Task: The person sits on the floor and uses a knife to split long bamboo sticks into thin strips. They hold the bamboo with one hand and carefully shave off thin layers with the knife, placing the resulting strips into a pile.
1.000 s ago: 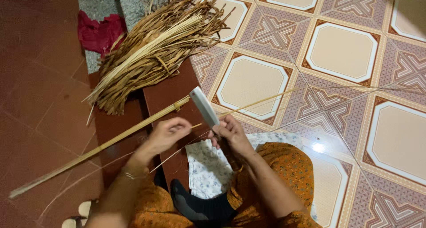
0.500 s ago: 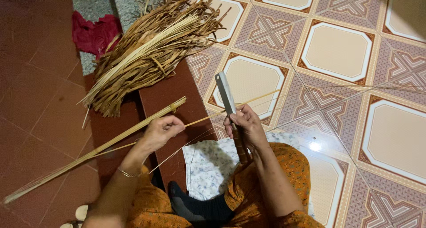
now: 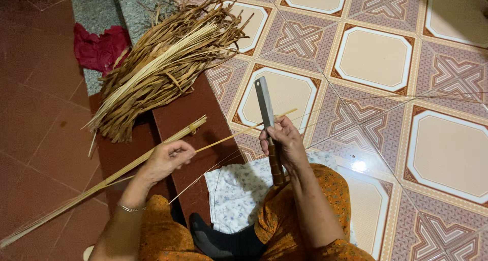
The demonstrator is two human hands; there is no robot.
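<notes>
Right hand (image 3: 282, 141) grips the knife (image 3: 265, 106), blade up, against a thin strip (image 3: 239, 134). Left hand (image 3: 168, 157) pinches that strip. Finished strips lie in a pile (image 3: 162, 63) on the floor; one long stalk (image 3: 101, 182) remains unsplit.

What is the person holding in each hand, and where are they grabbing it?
The right hand grips a knife where blade meets wooden handle. The left hand pinches a thin strip near its end.

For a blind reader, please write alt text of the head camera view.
A seated person's right hand holds a knife blade-up against a thin strip pinched by the left hand. A pile of dried strips lies on the tiled floor.
</notes>
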